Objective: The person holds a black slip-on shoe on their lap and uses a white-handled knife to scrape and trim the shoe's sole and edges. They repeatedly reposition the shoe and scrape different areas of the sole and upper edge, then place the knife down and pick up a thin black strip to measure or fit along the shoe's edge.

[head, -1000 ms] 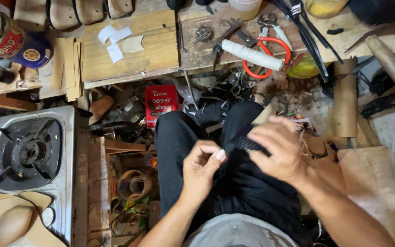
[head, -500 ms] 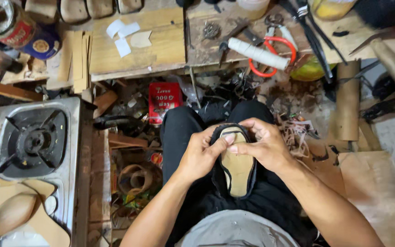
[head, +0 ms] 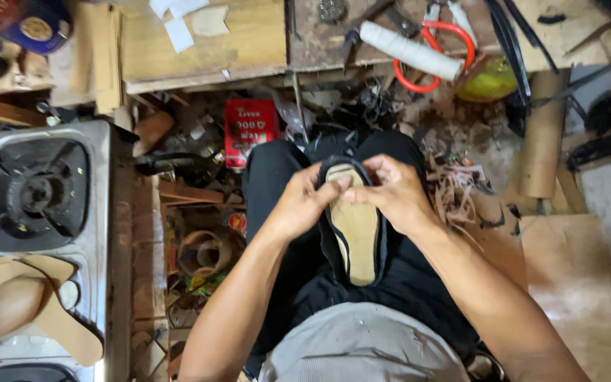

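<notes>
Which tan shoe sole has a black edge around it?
The tan sole on the lap, pinched by both hands. The soles by the stove are plain tan.

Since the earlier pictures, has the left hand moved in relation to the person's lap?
Yes. The left hand rose from lower on the black lap toward the knees, and now grips the toe of the shoe sole, opposite the right hand.

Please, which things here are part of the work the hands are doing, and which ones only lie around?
In the work:
- left hand and right hand, both gripping the toe end
- tan insole with black upper, resting on the lap

Only lying around:
- gas stove
- red box
- white roll
- red-handled scissors
- cardboard tube
</notes>
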The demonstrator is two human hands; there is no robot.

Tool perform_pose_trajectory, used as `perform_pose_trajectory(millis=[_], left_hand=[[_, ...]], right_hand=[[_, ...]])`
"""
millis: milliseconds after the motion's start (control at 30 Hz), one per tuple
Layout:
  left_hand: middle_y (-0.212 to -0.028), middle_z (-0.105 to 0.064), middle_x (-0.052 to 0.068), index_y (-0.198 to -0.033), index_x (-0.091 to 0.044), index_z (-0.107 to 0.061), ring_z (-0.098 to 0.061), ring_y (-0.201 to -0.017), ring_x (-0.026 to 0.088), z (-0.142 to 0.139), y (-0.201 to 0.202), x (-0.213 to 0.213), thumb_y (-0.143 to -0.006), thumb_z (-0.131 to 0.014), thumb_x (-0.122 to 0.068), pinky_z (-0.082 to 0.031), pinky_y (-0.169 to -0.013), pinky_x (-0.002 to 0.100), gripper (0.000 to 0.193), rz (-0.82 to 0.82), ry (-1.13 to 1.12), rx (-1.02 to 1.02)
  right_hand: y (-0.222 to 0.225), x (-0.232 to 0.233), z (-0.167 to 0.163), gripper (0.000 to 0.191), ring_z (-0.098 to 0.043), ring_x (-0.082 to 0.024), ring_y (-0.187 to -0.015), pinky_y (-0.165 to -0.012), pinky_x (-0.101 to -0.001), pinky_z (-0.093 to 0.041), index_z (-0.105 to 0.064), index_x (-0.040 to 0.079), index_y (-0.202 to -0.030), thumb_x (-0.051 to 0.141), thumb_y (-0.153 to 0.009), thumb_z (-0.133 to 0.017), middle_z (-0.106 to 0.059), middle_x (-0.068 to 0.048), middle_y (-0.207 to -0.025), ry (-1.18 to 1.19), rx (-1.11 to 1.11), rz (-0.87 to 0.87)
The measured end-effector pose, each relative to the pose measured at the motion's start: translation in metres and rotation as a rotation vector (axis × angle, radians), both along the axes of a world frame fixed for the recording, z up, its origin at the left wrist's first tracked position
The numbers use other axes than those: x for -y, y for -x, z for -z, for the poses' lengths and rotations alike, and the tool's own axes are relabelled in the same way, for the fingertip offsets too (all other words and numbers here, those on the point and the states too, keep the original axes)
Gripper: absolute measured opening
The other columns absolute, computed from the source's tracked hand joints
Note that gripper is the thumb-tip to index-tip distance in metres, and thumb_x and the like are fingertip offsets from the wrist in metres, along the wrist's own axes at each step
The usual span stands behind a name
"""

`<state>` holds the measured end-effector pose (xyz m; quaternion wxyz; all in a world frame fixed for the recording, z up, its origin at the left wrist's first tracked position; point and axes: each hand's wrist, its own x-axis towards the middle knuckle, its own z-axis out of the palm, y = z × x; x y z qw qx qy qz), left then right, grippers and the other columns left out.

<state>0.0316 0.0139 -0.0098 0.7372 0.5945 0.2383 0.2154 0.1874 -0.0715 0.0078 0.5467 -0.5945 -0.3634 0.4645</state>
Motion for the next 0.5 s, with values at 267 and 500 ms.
perform_pose_trajectory(millis=[267, 500], left_hand=[[-0.106, -0.074, 0.0, -0.116, 0.0, -0.071, -0.066, -0.095, 0.008, -0.002, -0.01, -0.022, -0.099, -0.064, -0.015, -0.053, -0.089, 0.025, 0.024, -0.18, 0.051, 0.012], [-0.098, -0.075, 0.001, -0.11, 0.0, -0.072, -0.066, -0.085, 0.009, -0.011, 0.015, -0.053, -0.098, -0.064, -0.017, -0.053, -0.082, 0.026, 0.022, -0.334, 0.143, 0.04]], right_hand=[[-0.004, -0.002, 0.001, 0.044, -0.068, -0.013, -0.103, -0.095, -0.03, -0.056, -0.062, 0.0, -0.126, 0.013, -0.087, -0.08, -0.071, -0.008, -0.112, -0.014, -0.045, 0.082], [-0.031, 0.016, 0.007, 0.032, -0.069, -0.015, -0.104, -0.093, -0.0296, -0.055, -0.064, 0.001, -0.125, 0.013, -0.096, -0.071, -0.072, -0.007, -0.114, 0.04, -0.043, 0.173]])
